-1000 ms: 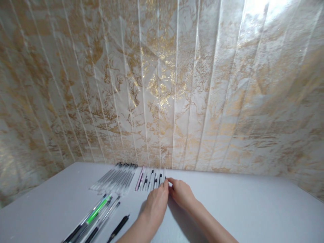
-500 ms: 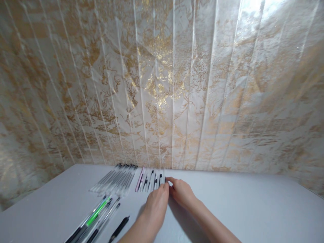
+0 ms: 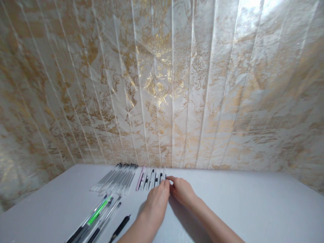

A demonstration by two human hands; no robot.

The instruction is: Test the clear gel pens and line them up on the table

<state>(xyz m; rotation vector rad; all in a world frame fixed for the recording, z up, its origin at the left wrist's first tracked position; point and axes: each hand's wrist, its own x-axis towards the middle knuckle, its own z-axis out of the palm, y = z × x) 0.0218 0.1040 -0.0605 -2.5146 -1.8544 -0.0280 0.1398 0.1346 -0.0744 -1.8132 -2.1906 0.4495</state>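
Note:
At the right end of a row of white, black and pink pens (image 3: 151, 179), my two hands come together over one pen (image 3: 165, 176). Only its upper part with a dark clip shows; the rest is hidden behind my fingers. My left hand (image 3: 159, 199) is closed on the near part of this pen, fingers bunched together. From the right, my right hand (image 3: 182, 191) pinches at the pen's side, its index finger reaching to the dark clip. The pink pen (image 3: 140, 178) lies at the left end of the row.
Left of the row lies a bundle of thin clear-and-grey refills or pens (image 3: 115, 179) with dark ends. Nearer, several pens lie slanted, one a bright green pen (image 3: 98, 212), beside a black pen (image 3: 120, 227). Gold-patterned sheeting (image 3: 162, 84) hangs behind the white table (image 3: 240, 206).
Both hands stay at the same pen at the row's right end, with only slight finger movement. The view shifts a little; the other pens keep their places.

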